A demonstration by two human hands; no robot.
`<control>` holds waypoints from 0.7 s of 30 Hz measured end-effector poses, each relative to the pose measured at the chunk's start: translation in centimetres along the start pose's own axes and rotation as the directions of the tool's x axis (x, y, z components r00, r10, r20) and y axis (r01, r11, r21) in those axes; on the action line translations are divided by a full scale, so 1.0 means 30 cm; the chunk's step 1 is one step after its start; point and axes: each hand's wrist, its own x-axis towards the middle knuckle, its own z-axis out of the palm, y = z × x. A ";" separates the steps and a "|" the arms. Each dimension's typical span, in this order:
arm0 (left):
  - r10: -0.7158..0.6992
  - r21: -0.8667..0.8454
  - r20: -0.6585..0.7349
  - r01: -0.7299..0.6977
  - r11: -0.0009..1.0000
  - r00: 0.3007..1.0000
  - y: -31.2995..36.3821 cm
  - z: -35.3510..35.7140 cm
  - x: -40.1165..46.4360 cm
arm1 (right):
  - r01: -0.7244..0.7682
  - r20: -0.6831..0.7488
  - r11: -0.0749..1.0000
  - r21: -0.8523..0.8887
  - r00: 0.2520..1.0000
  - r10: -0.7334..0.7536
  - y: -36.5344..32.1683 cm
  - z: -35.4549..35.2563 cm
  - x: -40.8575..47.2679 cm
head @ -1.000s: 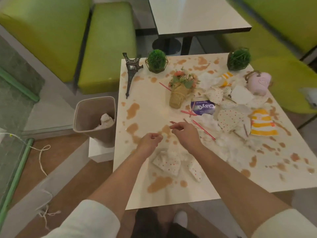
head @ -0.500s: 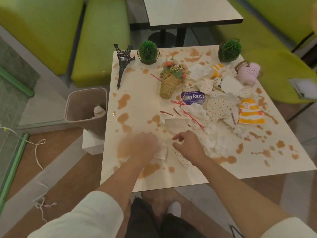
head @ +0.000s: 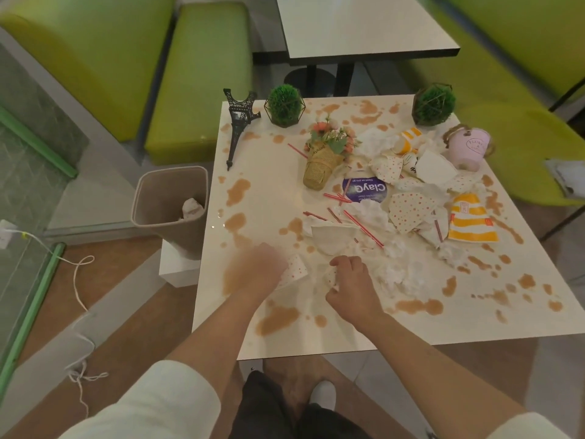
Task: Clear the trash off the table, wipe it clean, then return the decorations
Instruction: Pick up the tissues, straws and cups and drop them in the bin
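Both hands (head: pixel 354 288) grip dotted paper scraps (head: pixel 296 269) on the stained table (head: pixel 272 198).

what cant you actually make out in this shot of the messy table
- Left hand, head view: motion blur hides its fingers and its grip on the dotted paper.
- Trash bin: its wall hides the contents beyond one crumpled piece.
- Pink pot: lettering too small to read.

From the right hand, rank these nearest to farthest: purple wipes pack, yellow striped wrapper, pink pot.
From the right hand:
1. Purple wipes pack, straight ahead at mid-table.
2. Yellow striped wrapper, off to the right.
3. Pink pot, far right corner.
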 end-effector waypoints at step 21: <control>-0.197 -0.469 -0.109 0.124 0.874 0.974 -0.166 -0.427 0.289 | 0.122 -0.246 0.955 0.271 0.968 -0.054 -0.537 -0.003 0.350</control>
